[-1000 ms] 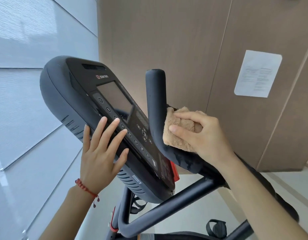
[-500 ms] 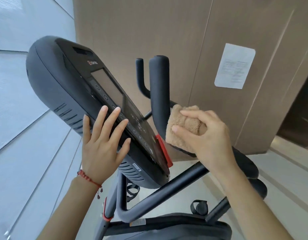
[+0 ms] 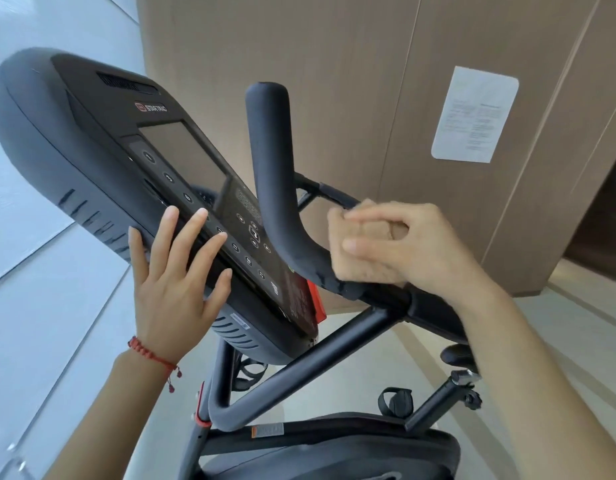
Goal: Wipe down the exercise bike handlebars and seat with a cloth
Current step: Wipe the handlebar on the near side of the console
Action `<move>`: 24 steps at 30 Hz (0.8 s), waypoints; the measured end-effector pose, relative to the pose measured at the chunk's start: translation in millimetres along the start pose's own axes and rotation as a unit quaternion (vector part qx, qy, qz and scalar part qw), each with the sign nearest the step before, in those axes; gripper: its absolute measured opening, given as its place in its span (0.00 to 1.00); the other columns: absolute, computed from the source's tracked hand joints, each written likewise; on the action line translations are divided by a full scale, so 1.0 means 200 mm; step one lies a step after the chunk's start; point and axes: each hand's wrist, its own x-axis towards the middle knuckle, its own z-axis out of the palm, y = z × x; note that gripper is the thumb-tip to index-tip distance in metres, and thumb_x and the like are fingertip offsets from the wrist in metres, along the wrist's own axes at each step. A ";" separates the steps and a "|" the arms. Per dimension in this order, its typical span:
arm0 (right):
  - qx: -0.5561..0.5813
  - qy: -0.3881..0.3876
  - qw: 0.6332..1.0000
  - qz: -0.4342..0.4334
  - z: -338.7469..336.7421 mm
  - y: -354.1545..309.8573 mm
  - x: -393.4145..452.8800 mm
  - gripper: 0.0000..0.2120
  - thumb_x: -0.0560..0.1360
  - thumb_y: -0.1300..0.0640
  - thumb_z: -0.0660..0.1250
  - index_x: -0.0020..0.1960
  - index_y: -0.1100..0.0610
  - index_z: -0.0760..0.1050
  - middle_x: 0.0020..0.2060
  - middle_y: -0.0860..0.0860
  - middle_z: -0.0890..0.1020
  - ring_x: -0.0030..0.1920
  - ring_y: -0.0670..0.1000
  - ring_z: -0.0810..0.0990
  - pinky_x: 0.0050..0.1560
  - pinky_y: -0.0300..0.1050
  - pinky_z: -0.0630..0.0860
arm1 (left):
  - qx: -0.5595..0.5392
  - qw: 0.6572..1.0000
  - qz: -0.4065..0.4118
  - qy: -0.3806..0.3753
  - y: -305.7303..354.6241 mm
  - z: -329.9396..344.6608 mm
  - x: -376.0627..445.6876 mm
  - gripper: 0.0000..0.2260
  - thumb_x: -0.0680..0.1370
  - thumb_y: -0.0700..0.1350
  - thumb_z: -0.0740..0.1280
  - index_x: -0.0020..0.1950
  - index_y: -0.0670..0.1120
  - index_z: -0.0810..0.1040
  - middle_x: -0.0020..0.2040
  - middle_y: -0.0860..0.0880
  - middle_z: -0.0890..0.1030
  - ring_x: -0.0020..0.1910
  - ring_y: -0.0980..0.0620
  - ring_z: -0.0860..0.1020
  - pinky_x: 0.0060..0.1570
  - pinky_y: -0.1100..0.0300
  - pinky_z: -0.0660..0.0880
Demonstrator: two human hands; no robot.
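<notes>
A black padded handlebar (image 3: 272, 161) rises upright in the middle and bends right at its base. My right hand (image 3: 413, 247) presses a tan fluffy cloth (image 3: 355, 268) against that bend, fingers closed over the cloth. My left hand (image 3: 176, 271), with a red string bracelet at the wrist, lies flat with fingers spread on the lower edge of the tilted black console (image 3: 133, 161). The seat is not clearly in view; my right forearm hides the handlebar's right end.
The bike's black frame tube (image 3: 299, 382) slopes down below the console. A pedal strap (image 3: 394, 401) and crank sit at lower right. A brown panelled wall (image 3: 351, 81) with a white paper notice (image 3: 474, 114) stands close behind. Pale wall panels run along the left.
My right hand has slid the cloth down and right along the handlebar bend. The view has shifted, and the second far handlebar is no longer seen. My left hand stays on the console.
</notes>
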 end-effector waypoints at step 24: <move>-0.004 0.139 0.990 -0.017 0.09 0.05 -0.16 0.13 0.66 0.56 0.75 0.47 0.42 0.79 0.43 0.42 0.76 0.44 0.38 0.76 0.45 0.26 0.70 | -0.029 0.998 0.047 -0.003 -0.05 0.00 -0.03 0.15 0.76 0.47 0.63 0.59 0.41 0.77 0.64 0.39 0.73 0.70 0.40 0.59 0.68 0.40 0.45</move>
